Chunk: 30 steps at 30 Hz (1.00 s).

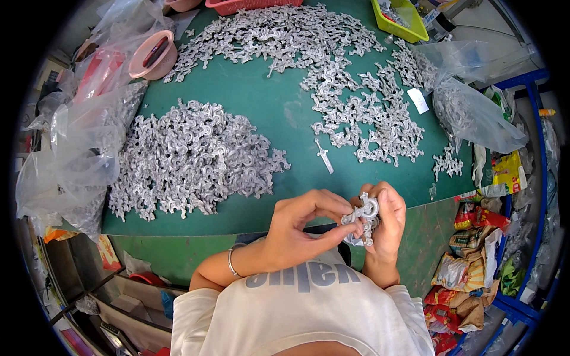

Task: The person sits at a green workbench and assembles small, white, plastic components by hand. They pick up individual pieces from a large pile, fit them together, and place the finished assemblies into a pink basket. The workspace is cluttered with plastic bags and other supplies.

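Observation:
Close to my chest, at the table's front edge, my left hand (306, 228) pinches a small silver-grey metal casting (357, 212) with a curved, hook-like shape. My right hand (385, 222) is closed around more castings of the same kind, one with a ring-like curve (369, 207) showing by the thumb. How many pieces lie in the right palm is hidden by the fingers. Left of my hands a large heap of such castings (190, 157) lies on the green table (279, 113). A looser spread of them (350, 113) reaches from the far side down the right.
A thin metal piece (323, 155) lies alone mid-table. Clear plastic bags of castings stand at the left (89, 136) and right (469, 110) edges. A pink bowl (169, 59) and a yellow-green basket (412, 28) sit farther back. A white paper slip (418, 101) lies at right.

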Motion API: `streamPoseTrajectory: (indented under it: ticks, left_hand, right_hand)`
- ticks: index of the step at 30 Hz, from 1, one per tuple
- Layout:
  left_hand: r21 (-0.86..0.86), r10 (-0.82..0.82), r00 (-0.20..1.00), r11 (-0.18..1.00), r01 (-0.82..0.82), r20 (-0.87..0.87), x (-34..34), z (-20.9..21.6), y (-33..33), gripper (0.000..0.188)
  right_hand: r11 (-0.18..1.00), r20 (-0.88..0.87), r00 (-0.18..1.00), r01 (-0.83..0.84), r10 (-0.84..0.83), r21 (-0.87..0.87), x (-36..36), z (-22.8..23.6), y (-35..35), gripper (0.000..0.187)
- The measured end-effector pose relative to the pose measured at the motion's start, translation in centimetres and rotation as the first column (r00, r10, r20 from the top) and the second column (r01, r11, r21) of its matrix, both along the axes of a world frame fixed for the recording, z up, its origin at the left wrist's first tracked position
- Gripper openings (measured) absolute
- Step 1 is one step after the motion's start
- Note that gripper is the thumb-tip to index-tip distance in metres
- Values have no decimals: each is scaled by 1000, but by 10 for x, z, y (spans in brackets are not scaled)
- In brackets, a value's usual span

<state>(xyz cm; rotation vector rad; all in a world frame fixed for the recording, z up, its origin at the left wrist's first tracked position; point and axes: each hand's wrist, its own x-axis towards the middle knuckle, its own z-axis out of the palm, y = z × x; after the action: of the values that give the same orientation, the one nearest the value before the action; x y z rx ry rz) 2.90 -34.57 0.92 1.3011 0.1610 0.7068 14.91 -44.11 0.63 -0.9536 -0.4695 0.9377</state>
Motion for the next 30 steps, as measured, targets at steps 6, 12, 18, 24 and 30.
streamPoseTrajectory:
  ticks: [6, 12, 18, 24, 30]
  left_hand:
    - [-36, -11, 1000, 999, 11, 20, -1, -1, 1, 27]
    - [-113, 27, 999, 993, -30, -25, -2, -9, -2, 23]
    - [-142, 57, 998, 988, -62, -40, -2, -11, -2, 23]
    - [-110, 53, 998, 992, -56, -30, -2, -11, -1, 23]
    - [-125, 60, 998, 990, -64, -36, 0, -12, -3, 23]
  right_hand:
    - [999, -36, 999, 18, -20, -33, -2, 3, 2, 31]
    - [1000, -14, 1000, -9, 9, 10, -2, -1, 1, 29]
    - [999, 32, 999, -4, 2, 32, -2, -4, 0, 28]
    - [1000, 24, 1000, 16, -17, 18, -2, -3, 0, 31]
    - [999, 48, 998, 32, -32, 3, -2, -4, -1, 30]
